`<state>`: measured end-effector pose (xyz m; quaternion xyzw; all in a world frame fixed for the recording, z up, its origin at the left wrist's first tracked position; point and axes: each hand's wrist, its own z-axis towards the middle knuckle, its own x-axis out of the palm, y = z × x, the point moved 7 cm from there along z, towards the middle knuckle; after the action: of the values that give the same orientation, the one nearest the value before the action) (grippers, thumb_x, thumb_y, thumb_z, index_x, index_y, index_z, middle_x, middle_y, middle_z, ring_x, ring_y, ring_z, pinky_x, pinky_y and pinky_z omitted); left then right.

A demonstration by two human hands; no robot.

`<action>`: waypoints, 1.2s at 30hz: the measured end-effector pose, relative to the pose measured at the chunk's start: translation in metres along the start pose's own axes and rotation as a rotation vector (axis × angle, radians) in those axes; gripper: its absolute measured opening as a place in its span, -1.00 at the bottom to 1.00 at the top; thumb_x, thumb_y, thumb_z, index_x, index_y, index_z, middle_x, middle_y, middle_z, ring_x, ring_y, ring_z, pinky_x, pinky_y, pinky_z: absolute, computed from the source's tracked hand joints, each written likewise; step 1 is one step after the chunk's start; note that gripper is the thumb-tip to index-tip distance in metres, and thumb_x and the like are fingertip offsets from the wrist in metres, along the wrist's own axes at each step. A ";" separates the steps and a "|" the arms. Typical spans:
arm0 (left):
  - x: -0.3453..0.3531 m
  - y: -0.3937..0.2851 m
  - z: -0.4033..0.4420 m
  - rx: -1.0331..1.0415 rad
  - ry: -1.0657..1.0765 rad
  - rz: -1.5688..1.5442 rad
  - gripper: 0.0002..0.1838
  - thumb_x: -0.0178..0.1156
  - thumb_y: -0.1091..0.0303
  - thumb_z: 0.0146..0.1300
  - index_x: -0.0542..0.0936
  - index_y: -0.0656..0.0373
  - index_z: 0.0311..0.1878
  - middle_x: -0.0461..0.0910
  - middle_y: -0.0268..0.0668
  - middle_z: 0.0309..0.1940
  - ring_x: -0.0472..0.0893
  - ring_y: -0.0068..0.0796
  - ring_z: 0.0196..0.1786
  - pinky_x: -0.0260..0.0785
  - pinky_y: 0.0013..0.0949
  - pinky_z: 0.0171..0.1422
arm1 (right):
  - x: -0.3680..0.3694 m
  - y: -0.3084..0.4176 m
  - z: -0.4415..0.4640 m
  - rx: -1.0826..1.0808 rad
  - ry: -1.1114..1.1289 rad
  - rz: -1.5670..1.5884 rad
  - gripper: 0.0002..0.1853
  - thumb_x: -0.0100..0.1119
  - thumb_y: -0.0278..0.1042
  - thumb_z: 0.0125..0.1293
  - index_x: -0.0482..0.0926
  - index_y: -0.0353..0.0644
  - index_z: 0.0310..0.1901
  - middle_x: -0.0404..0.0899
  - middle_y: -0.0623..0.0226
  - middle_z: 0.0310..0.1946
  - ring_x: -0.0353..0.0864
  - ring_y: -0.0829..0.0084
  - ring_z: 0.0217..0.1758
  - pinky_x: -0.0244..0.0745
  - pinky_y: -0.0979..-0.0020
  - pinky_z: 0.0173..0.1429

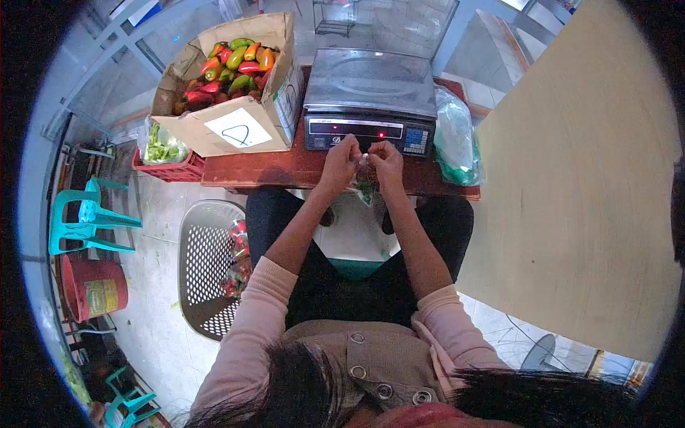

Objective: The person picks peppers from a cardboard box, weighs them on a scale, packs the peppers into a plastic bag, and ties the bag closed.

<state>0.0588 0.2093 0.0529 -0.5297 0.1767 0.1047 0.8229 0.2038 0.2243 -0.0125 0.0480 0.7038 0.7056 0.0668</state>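
A small clear plastic bag (366,187) with something green in it hangs between my hands, in front of the weighing scale (371,78). My left hand (342,165) pinches the bag's top from the left side. From the right, my right hand (386,165) grips the same gathered top, close to the left fingers. Red lights glow on the scale's dark front panel, and its metal plate is bare. To the left of the scale stands an open cardboard box (235,128) of red, orange and green peppers.
Clear plastic bags (457,135) lie right of the scale on the red-brown table (264,170). A grey basket (207,267) with bagged red produce stands on the floor at left, near a red crate (171,168), a red bucket (95,287) and a green chair (89,221). A wooden panel (578,192) fills the right.
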 end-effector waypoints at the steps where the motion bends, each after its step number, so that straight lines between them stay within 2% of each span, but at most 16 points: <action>1: -0.001 -0.003 -0.001 -0.009 -0.003 0.011 -0.83 0.09 0.48 0.26 0.28 0.18 -0.36 0.32 -0.32 -0.52 0.34 -0.47 -0.49 0.24 -0.36 -0.40 | 0.000 0.000 0.000 -0.009 -0.008 -0.017 -0.84 0.23 -0.58 -0.07 0.58 -0.21 -0.37 0.60 0.37 -0.50 0.60 0.49 -0.43 0.50 0.41 -0.27; 3: -0.001 -0.009 -0.004 -0.025 -0.008 0.036 -0.84 0.06 0.47 0.27 0.27 0.20 -0.36 0.31 -0.28 -0.53 0.33 -0.38 -0.50 0.24 -0.30 -0.39 | 0.002 0.004 -0.001 -0.055 -0.004 -0.057 -0.86 0.19 -0.60 -0.02 0.57 -0.22 -0.36 0.58 0.40 -0.48 0.57 0.55 -0.42 0.48 0.46 -0.29; 5: -0.003 -0.014 -0.005 -0.033 -0.011 0.081 -0.84 0.05 0.61 0.11 0.27 0.22 -0.35 0.29 -0.15 -0.49 0.34 -0.09 -0.41 0.26 -0.25 -0.32 | 0.004 0.014 -0.004 -0.130 0.014 -0.107 -0.88 0.13 -0.64 0.08 0.56 -0.23 -0.34 0.54 0.44 -0.46 0.52 0.64 -0.40 0.42 0.57 -0.33; 6: -0.004 -0.015 -0.006 -0.039 -0.012 0.102 -0.80 0.05 0.68 0.03 0.27 0.23 -0.34 0.28 -0.09 -0.48 0.34 0.05 -0.37 0.27 -0.23 -0.28 | 0.007 0.009 -0.003 -0.075 0.053 -0.100 -0.89 0.13 -0.62 0.09 0.57 -0.23 -0.34 0.55 0.43 -0.45 0.53 0.64 -0.40 0.43 0.56 -0.33; 8: -0.005 -0.016 -0.004 -0.009 -0.011 0.087 -0.83 0.05 0.64 0.06 0.28 0.23 -0.34 0.29 -0.08 -0.47 0.36 0.07 -0.35 0.27 -0.20 -0.27 | 0.012 -0.001 -0.001 0.036 0.132 -0.088 -0.91 0.13 -0.60 0.11 0.59 -0.24 -0.34 0.56 0.41 -0.44 0.54 0.64 -0.38 0.44 0.54 -0.32; 12: -0.003 -0.017 0.006 0.041 0.017 0.109 -0.88 0.05 0.55 0.12 0.30 0.22 -0.33 0.34 -0.04 -0.44 0.39 0.12 -0.32 0.28 -0.14 -0.25 | 0.009 0.023 -0.002 -0.165 0.196 -0.331 -0.90 0.19 -0.54 0.09 0.59 -0.29 -0.32 0.61 0.31 -0.43 0.58 0.51 -0.39 0.47 0.45 -0.26; 14: 0.001 -0.015 0.012 0.024 0.060 0.149 -0.90 0.04 0.53 0.14 0.31 0.21 -0.32 0.36 -0.03 -0.44 0.41 0.13 -0.31 0.28 -0.10 -0.25 | 0.007 0.041 -0.006 -0.295 0.214 -0.475 -0.87 0.24 -0.50 0.08 0.59 -0.32 -0.31 0.63 0.25 -0.43 0.60 0.43 -0.39 0.48 0.42 -0.24; 17: 0.000 -0.022 0.012 -0.005 0.107 0.174 -0.90 0.04 0.52 0.15 0.32 0.20 -0.31 0.40 -0.03 -0.45 0.45 0.15 -0.30 0.29 -0.06 -0.27 | 0.006 0.036 0.000 -0.331 0.309 -0.513 -0.82 0.29 -0.44 0.04 0.59 -0.32 -0.32 0.63 0.20 -0.44 0.63 0.31 -0.37 0.48 0.39 -0.22; 20: 0.000 -0.027 0.010 0.006 0.094 0.167 -0.90 0.06 0.52 0.15 0.35 0.19 -0.29 0.44 -0.05 -0.46 0.49 0.15 -0.31 0.30 -0.06 -0.30 | 0.007 0.041 0.003 -0.168 0.403 -0.515 -0.82 0.31 -0.34 0.09 0.64 -0.25 -0.31 0.62 0.14 -0.46 0.66 0.17 -0.24 0.49 0.25 -0.15; 23: -0.001 -0.027 0.006 -0.008 0.036 0.159 -0.86 0.09 0.48 0.12 0.41 0.16 -0.23 0.50 -0.11 -0.39 0.53 0.06 -0.23 0.32 -0.07 -0.21 | 0.007 0.045 0.002 -0.350 0.336 -0.532 -0.80 0.29 -0.34 0.08 0.60 -0.28 -0.32 0.61 0.20 -0.46 0.63 0.32 -0.38 0.48 0.36 -0.22; 26: 0.005 -0.019 -0.008 0.014 -0.073 0.307 -0.78 0.13 0.40 0.10 0.47 0.12 -0.15 0.55 -0.20 -0.28 0.52 -0.08 -0.06 0.27 -0.05 -0.01 | 0.004 0.042 -0.003 -0.133 0.289 -0.437 -0.82 0.24 -0.34 0.14 0.58 -0.29 -0.34 0.60 0.19 -0.46 0.61 0.32 -0.37 0.47 0.35 -0.20; 27: 0.010 -0.016 -0.013 0.039 -0.127 0.375 -0.75 0.15 0.37 0.10 0.49 0.11 -0.12 0.56 -0.23 -0.25 0.51 -0.12 -0.01 0.25 -0.05 0.07 | 0.004 0.042 -0.004 -0.212 0.263 -0.454 -0.82 0.22 -0.33 0.15 0.57 -0.30 -0.35 0.59 0.18 -0.44 0.62 0.30 -0.35 0.47 0.34 -0.20; 29: 0.023 0.004 -0.021 -0.093 -0.033 0.407 -0.72 0.17 0.29 0.09 0.52 0.06 -0.10 0.55 -0.30 -0.17 0.44 -0.18 0.09 0.12 -0.03 0.20 | 0.005 0.041 -0.003 -0.350 0.236 -0.535 -0.81 0.22 -0.33 0.16 0.56 -0.32 -0.38 0.58 0.15 -0.42 0.62 0.25 -0.29 0.46 0.32 -0.18; 35: 0.033 0.008 -0.021 -0.051 -0.052 0.502 -0.74 0.16 0.34 0.13 0.55 0.07 -0.07 0.55 -0.30 -0.17 0.46 -0.21 0.02 0.13 -0.05 0.18 | 0.014 0.089 -0.019 -0.455 0.224 -0.724 -0.92 0.08 -0.51 0.20 0.42 -0.33 -0.38 0.39 0.02 -0.35 0.51 -0.08 -0.25 0.42 0.12 -0.20; 36: 0.032 0.004 -0.021 -0.040 -0.052 0.517 -0.74 0.16 0.35 0.14 0.55 0.07 -0.07 0.55 -0.31 -0.18 0.46 -0.21 0.02 0.12 -0.05 0.19 | 0.017 0.097 -0.023 -0.588 0.238 -0.768 -0.93 0.03 -0.54 0.20 0.36 -0.30 -0.38 0.33 0.00 -0.32 0.48 -0.11 -0.26 0.40 0.07 -0.21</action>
<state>0.0831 0.1915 0.0287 -0.4804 0.2828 0.3287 0.7624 0.1811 0.2043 0.0840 -0.3165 0.4446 0.7992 0.2519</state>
